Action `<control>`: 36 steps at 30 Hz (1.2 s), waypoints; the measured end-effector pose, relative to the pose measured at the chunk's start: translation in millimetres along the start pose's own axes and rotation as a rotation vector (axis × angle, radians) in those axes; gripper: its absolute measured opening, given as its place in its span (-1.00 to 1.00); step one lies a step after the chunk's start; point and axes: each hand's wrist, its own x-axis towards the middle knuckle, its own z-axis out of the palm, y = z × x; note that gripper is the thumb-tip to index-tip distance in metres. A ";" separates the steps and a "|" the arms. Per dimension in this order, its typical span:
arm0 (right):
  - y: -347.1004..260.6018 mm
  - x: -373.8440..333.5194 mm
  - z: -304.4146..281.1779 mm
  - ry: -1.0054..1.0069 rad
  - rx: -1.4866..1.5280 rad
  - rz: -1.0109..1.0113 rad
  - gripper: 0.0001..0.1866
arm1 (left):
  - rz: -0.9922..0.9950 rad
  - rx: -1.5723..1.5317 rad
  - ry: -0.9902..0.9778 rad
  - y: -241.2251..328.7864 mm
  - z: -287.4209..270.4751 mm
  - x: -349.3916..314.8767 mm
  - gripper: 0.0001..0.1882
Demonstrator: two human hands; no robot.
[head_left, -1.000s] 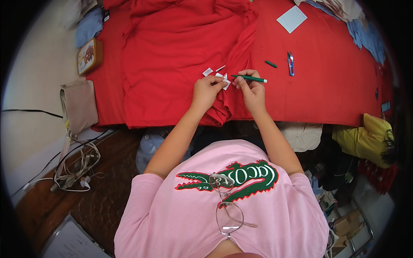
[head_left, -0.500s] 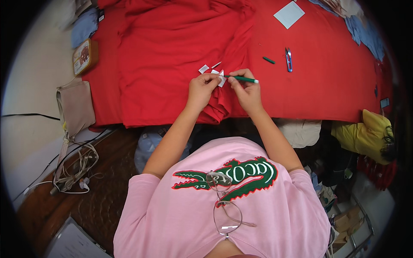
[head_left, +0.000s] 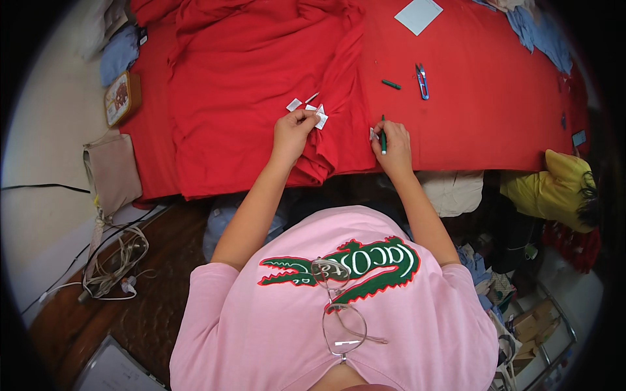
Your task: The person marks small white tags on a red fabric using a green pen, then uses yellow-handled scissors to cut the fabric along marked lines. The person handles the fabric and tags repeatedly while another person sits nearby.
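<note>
My left hand is closed at the fingertips on white fabric labels attached to a red garment. Another small white label lies just beyond these fingers, beside a thin pale stick-like piece. Some way to the right, my right hand is closed around a slim green pen, its white end toward me. A small pale scrap shows at the right fingers; whether they grip it is unclear. Beyond that hand lie a green pen cap and blue-handled thread snips.
A red cloth covers the work surface. A white card lies at the far side. Blue clothes are heaped at far right, a yellow garment nearer. At left are a tin box, a beige pouch and tangled cables.
My right hand has moved right and toward me with the pen, away from the labels. The pen has turned from sideways to pointing away from me. My left hand keeps its pinch.
</note>
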 end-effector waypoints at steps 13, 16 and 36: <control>-82.0 19.1 36.9 0.067 1.136 0.163 -0.74 | 0.090 0.044 0.010 -9.4 3.4 -1.5 -0.80; -78.1 20.3 47.7 0.094 1.099 0.109 -0.78 | 0.149 0.098 -0.010 -0.6 5.3 -5.3 -0.79; -82.9 39.3 37.5 0.037 0.781 0.092 -0.87 | 0.114 -0.004 0.043 -19.8 6.5 9.1 -0.76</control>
